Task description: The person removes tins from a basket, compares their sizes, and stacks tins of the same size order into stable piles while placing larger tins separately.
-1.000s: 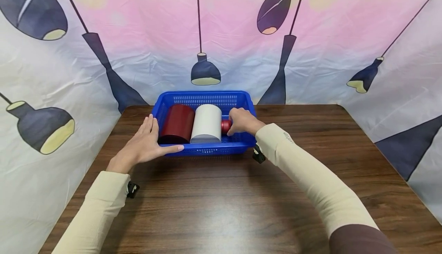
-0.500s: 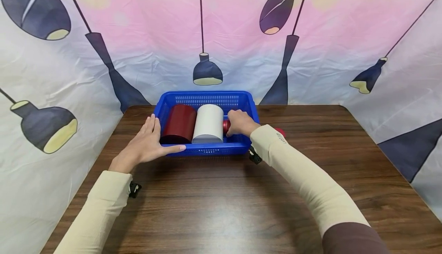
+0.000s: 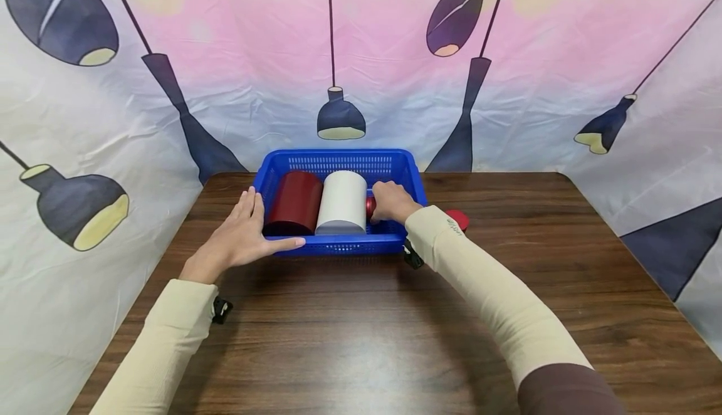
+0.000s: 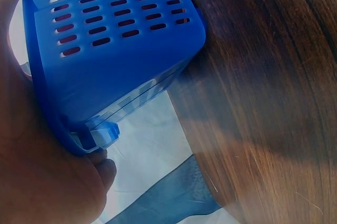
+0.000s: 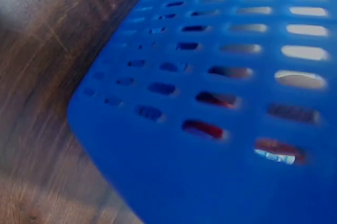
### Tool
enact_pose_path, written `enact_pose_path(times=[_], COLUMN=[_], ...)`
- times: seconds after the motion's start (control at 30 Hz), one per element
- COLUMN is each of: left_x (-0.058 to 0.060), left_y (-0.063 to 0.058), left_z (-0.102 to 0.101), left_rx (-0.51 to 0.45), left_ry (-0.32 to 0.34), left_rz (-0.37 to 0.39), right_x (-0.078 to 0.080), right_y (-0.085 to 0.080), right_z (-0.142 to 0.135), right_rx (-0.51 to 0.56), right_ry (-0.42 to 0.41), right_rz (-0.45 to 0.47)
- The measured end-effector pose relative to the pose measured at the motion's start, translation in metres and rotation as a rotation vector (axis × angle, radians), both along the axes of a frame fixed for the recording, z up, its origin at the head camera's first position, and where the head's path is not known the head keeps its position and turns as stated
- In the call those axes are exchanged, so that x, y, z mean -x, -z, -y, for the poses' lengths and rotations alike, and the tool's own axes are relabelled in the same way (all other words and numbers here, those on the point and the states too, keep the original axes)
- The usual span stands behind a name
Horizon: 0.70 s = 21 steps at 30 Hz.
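A blue plastic basket with slotted walls stands at the back of the table. In it lie a dark red half-cylinder block and a white one, side by side. My left hand rests on the basket's front left corner, fingers straight along the side and thumb along the front rim. Inside the right end, my right hand holds a small shiny red rounded object beside the white block. Its far side is hidden by my fingers. The right wrist view shows mostly the basket's slotted wall.
A flat red round thing lies on the wooden table right of the basket, partly behind my right sleeve. Close behind the table hangs a cloth printed with lamps.
My right hand and forearm have shifted slightly left, uncovering the flat red round thing on the table. Less of the red object in the basket shows. My left hand keeps its place on the basket.
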<state>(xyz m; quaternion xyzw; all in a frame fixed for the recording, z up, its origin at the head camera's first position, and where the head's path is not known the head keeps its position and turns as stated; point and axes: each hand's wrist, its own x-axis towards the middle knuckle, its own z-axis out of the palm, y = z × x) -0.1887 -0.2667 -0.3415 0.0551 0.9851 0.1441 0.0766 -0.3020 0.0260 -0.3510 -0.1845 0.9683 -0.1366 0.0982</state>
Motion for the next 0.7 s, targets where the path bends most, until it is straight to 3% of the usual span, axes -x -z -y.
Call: enact_pose_path(times=[0.7], left_x=[0.0003], left_y=[0.0005], left_z=[0.0007], left_rx=[0.007], left_ry=[0.001], left_rz=[0.002], right_x=[0.0001], right_y=[0.0057], right_z=[0.0072], right_rx=[-0.023], right_ry=[0.019], right_rz=[-0.034])
